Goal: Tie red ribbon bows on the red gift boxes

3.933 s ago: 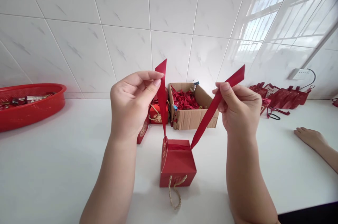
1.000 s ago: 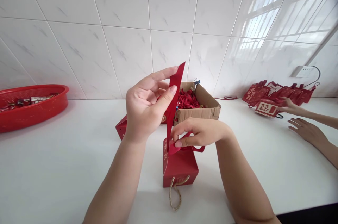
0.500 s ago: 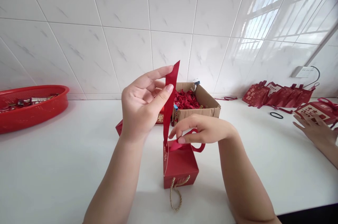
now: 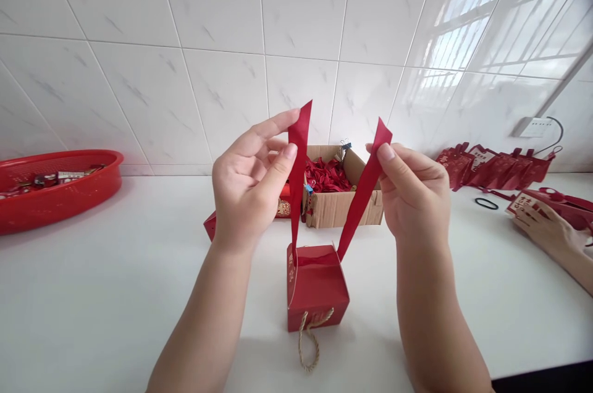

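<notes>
A small red gift box point(image 4: 319, 287) stands on the white table in front of me, a twisted gold cord loop point(image 4: 308, 353) hanging from its near side. One red ribbon point(image 4: 356, 211) lies across the box top, and its two ends rise from the left and right sides. My left hand point(image 4: 257, 177) pinches one end between thumb and fingers, with the slanted tip sticking up. At about the same height, my right hand point(image 4: 414, 192) pinches the other end. Both lengths are drawn up, leaning slightly apart.
Behind the gift box, a cardboard box point(image 4: 345, 207) holds many red ribbons. A red plastic basket point(image 4: 60, 195) with small wrapped items is at left. Several red bags point(image 4: 495, 167) and a black ring point(image 4: 486, 203) lie right. Another person's hand point(image 4: 549, 229) touches a red box there.
My right hand has moved from the box top up and right, and now holds its ribbon end raised. My left hand has barely moved. The other person's hand and box shifted slightly.
</notes>
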Demonstrator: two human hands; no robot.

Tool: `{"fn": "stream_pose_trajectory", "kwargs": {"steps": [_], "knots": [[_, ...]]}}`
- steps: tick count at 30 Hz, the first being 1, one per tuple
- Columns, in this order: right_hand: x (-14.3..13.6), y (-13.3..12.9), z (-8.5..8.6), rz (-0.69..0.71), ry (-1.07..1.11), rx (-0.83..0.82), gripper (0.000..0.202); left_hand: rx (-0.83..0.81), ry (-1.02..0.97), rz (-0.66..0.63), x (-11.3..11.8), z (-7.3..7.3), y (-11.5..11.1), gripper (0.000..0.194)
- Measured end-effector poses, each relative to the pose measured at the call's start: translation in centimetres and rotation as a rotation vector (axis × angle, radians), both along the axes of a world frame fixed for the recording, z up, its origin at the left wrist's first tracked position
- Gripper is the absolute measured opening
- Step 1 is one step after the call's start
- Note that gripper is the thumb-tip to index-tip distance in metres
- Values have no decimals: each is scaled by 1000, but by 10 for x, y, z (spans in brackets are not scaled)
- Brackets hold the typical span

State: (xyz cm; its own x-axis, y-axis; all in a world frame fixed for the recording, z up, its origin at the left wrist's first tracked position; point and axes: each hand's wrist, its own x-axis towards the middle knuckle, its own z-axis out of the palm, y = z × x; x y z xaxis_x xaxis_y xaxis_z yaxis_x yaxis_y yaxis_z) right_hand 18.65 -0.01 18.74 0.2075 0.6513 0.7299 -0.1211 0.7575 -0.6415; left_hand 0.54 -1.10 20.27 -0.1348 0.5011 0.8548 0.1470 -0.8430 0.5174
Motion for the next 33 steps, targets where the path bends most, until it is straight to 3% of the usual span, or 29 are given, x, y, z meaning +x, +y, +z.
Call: {"fn": "stream_pose_trajectory", "kwargs": {"steps": [11,27,33], "knots": [[-6,-3,1,-179,-3,43,12,-35,89,-85,8,-3,-2,38],[-5,-5,3,-241,-30,52,19,14,62,-17,14,-8,-5,39],[-5,-8,4,-195,-18,86,14,-7,60,-19,15,-7,-5,41]]}}
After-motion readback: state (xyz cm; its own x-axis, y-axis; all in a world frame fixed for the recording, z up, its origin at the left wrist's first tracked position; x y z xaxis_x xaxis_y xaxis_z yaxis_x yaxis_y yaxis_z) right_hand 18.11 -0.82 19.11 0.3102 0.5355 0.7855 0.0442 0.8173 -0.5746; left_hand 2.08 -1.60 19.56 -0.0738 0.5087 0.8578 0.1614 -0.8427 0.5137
